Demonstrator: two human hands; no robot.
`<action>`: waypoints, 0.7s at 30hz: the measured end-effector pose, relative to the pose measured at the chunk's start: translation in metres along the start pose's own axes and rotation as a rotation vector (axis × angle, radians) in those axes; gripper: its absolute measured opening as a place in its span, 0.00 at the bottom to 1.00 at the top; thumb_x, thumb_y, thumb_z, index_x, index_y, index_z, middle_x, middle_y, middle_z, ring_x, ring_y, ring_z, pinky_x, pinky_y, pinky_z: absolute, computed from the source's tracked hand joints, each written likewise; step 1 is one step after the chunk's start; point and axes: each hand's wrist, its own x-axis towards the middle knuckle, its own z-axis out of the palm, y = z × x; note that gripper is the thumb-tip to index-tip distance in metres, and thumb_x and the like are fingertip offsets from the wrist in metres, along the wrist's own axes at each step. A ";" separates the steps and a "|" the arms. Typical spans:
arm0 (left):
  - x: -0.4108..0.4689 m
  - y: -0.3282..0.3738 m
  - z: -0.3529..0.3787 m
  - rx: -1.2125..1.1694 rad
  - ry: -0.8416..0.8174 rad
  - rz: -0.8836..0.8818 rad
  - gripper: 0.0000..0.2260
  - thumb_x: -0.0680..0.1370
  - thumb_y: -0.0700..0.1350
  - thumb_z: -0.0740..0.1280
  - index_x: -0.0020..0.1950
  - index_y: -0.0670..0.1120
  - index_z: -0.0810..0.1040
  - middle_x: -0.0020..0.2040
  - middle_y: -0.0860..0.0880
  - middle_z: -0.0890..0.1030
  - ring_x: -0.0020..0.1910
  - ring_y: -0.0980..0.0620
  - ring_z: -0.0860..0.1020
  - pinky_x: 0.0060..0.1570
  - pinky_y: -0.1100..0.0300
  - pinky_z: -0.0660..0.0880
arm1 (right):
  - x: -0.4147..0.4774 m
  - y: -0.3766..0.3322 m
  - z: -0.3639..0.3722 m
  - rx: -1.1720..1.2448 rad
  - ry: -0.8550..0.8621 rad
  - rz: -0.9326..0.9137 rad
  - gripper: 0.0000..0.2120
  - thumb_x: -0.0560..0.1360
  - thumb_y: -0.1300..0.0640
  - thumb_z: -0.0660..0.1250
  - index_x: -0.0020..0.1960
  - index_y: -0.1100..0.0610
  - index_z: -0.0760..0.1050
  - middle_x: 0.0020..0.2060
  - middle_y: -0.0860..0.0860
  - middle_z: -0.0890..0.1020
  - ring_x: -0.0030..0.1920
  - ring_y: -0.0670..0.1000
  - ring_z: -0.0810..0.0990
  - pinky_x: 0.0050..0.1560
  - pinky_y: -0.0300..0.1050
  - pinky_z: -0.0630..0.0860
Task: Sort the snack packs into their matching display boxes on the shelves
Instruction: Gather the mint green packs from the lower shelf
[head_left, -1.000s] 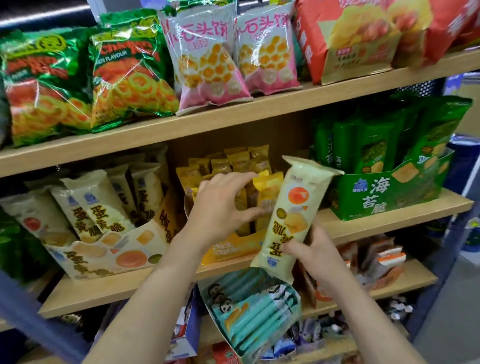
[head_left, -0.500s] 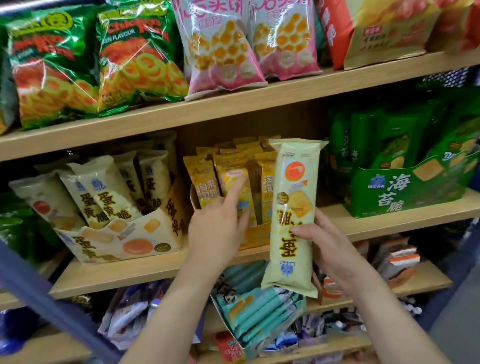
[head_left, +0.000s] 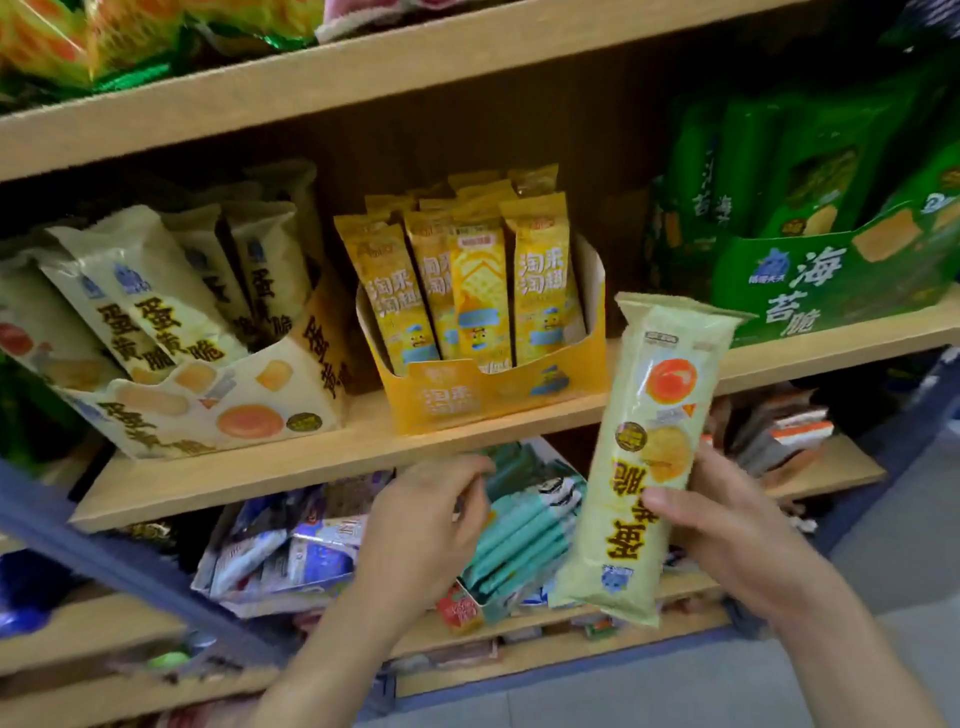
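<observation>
Snack pack (head_left: 649, 457), cream with an egg-yolk print, is in our right hand (head_left: 727, 525). The thumb lies across the front and the fingers curl behind its lower half. We hold it on end with the print upside down, in front of the middle shelf (head_left: 311, 457), just right of the yellow box (head_left: 493, 389). Our left hand (head_left: 421, 525) is apart from it, fingers loosely curled, nothing in it that we can see, below the shelf lip in front of the teal packs (head_left: 524, 530). We judge the sort is mid-way: the matching cream box (head_left: 218, 410) stands at the left of that shelf, part full of like packs, and this pack is not in it yet, well apart. The yellow box and green box (head_left: 831, 280) look stocked with their own kinds. The lower shelf looks jumbled, so more is likely left. The top shelf is cut off, the lower packs are blurred, and the cream box's left end runs out of view.
</observation>
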 end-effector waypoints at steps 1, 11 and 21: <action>-0.013 -0.010 0.016 -0.020 -0.167 -0.113 0.11 0.79 0.50 0.62 0.57 0.50 0.82 0.52 0.54 0.84 0.50 0.53 0.80 0.46 0.59 0.76 | -0.008 0.009 -0.003 -0.010 0.007 0.035 0.38 0.48 0.47 0.87 0.56 0.51 0.82 0.54 0.57 0.85 0.52 0.56 0.84 0.45 0.45 0.82; -0.008 -0.090 0.135 0.051 -0.934 -0.367 0.35 0.79 0.66 0.57 0.79 0.46 0.55 0.74 0.43 0.68 0.69 0.42 0.71 0.63 0.49 0.72 | -0.044 0.110 0.016 -0.210 0.325 0.173 0.43 0.75 0.67 0.68 0.70 0.24 0.56 0.59 0.42 0.82 0.56 0.50 0.83 0.47 0.43 0.81; -0.001 -0.097 0.143 -0.366 -1.031 -0.543 0.31 0.77 0.67 0.61 0.76 0.55 0.58 0.69 0.45 0.73 0.61 0.45 0.77 0.61 0.50 0.75 | -0.003 0.216 0.029 -0.615 0.638 0.162 0.18 0.79 0.62 0.66 0.52 0.37 0.81 0.50 0.56 0.75 0.39 0.39 0.77 0.43 0.36 0.73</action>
